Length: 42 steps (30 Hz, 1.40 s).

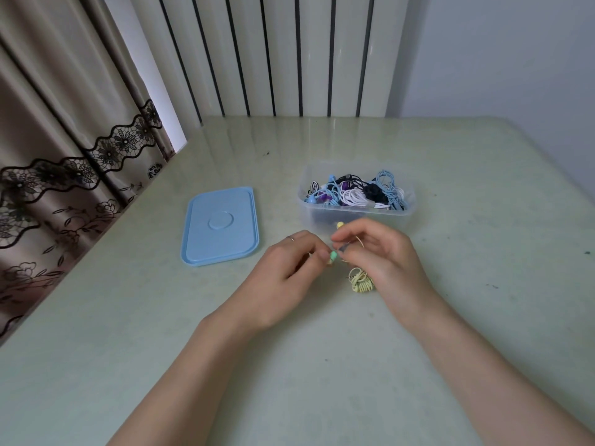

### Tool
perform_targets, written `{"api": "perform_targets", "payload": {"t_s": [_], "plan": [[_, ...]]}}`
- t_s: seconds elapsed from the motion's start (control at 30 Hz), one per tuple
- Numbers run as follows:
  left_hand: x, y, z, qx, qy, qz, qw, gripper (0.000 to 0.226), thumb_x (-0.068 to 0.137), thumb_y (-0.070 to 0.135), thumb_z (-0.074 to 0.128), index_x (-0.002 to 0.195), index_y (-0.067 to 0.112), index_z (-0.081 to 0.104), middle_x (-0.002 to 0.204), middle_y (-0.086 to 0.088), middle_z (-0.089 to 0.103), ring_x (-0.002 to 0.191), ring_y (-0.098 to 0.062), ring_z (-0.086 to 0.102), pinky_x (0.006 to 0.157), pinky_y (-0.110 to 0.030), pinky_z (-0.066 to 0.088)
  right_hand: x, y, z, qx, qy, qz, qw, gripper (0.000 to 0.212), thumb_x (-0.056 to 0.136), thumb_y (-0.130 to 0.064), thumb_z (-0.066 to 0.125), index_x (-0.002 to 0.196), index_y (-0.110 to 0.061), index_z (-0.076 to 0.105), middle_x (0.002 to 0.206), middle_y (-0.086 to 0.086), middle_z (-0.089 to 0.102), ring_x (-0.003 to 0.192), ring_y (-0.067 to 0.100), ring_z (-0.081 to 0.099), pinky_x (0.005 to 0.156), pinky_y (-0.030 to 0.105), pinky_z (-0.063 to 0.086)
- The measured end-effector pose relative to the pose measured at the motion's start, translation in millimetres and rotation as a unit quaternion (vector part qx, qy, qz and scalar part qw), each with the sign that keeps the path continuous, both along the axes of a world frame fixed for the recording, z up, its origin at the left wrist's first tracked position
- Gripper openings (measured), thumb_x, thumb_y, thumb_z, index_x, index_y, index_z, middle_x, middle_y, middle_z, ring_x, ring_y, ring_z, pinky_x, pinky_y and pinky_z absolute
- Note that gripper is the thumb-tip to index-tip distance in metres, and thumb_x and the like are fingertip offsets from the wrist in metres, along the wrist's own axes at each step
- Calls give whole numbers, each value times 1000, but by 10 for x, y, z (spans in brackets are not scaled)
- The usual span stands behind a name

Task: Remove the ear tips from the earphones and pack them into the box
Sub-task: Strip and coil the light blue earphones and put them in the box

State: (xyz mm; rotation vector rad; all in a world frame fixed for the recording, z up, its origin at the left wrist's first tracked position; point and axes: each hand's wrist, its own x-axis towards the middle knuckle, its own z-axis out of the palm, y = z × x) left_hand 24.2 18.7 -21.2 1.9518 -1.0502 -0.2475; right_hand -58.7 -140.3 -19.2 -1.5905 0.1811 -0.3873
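Pinching a small mint-green ear tip [332, 256] in my left hand [289, 272], I grip the earbud's stem with my right hand [373, 252]; its pale yellow coiled cable [362, 281] lies bunched just below my right fingers [346, 238]. Just beyond them stands the clear plastic box [355, 214] of tangled earphones [354, 193]; its smooth blue rounded lid [220, 225] lies flat left of my left hand on the glossy pale-green worktop [322, 365].
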Motion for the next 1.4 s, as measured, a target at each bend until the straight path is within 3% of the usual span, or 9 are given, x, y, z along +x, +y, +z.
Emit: {"api": "perform_targets", "payload": {"t_s": [0.13, 0.3, 0.47, 0.57, 0.63, 0.8, 0.9, 1.07, 1.4], "plan": [[-14, -14, 22, 6, 22, 29, 999, 32, 108, 19, 45, 80, 31, 55, 73, 19, 54, 74, 0, 51, 69, -15, 35, 1, 50, -12, -43, 2, 26, 999, 16, 71, -8, 68, 85, -16, 69, 80, -1, 67, 71, 14, 56, 66, 29, 46], [2, -15, 53, -2, 46, 54, 997, 35, 108, 26, 44, 76, 25, 56, 61, 21, 51, 61, -1, 45, 59, -17, 33, 3, 39, -20, -45, 10, 29, 999, 19, 83, 3, 71, 89, -15, 67, 88, 14, 69, 73, 15, 60, 71, 33, 49], [178, 150, 4, 6, 22, 128, 991, 17, 99, 25, 47, 91, 29, 61, 80, 10, 59, 64, -5, 48, 62, -24, 39, 12, 8, -32, -11, 15, 19, 1000, 14, 85, 3, 70, 91, -10, 67, 91, 19, 68, 74, 19, 58, 69, 30, 47], [275, 320, -12, 115, -55, 103, 986, 20, 76, 34, 57, 96, 32, 61, 90, 14, 57, 71, 1, 49, 67, -27, 41, 21, 9, -37, -4, 20, 14, 1000, 12, 86, 0, 71, 92, -10, 68, 92, 18, 69, 73, 17, 57, 65, 28, 46], [288, 360, -17, 132, -69, 63, 987, 20, 73, 34, 63, 94, 33, 65, 94, 15, 59, 76, 1, 51, 69, -26, 42, 24, 10, -32, -1, 21, 9, 1000, 10, 86, -2, 71, 92, -10, 68, 91, 18, 69, 71, 16, 55, 61, 26, 46], [287, 347, -37, 116, -88, 35, 989, 14, 81, 40, 67, 93, 35, 68, 95, 17, 61, 72, -6, 50, 67, -24, 43, 20, 11, -41, -14, 26, 13, 999, 15, 87, -3, 71, 97, -14, 70, 94, 19, 69, 74, 18, 57, 62, 28, 46], [271, 326, -36, 100, -90, 26, 991, 8, 87, 28, 70, 92, 34, 68, 93, 17, 61, 67, -8, 50, 65, -22, 41, 25, 24, -51, -29, 24, 17, 999, 14, 87, -3, 71, 90, -16, 72, 88, 12, 71, 72, 16, 57, 62, 27, 46], [171, 232, -8, 35, -30, 39, 998, 9, 96, 15, 68, 93, 23, 65, 61, 20, 51, 53, -9, 38, 53, -18, 32, 33, 49, -62, -57, 26, 24, 998, 13, 87, -5, 70, 89, -18, 73, 75, -7, 68, 66, 13, 55, 57, 22, 44], [112, 160, -4, -31, 39, 28, 998, 6, 94, 9, 69, 93, 14, 66, 63, 25, 54, 53, -8, 35, 53, -16, 31, 44, 50, -83, -65, 19, 14, 998, 11, 88, -8, 71, 90, -19, 72, 85, 5, 72, 71, 16, 57, 62, 26, 45]]}}
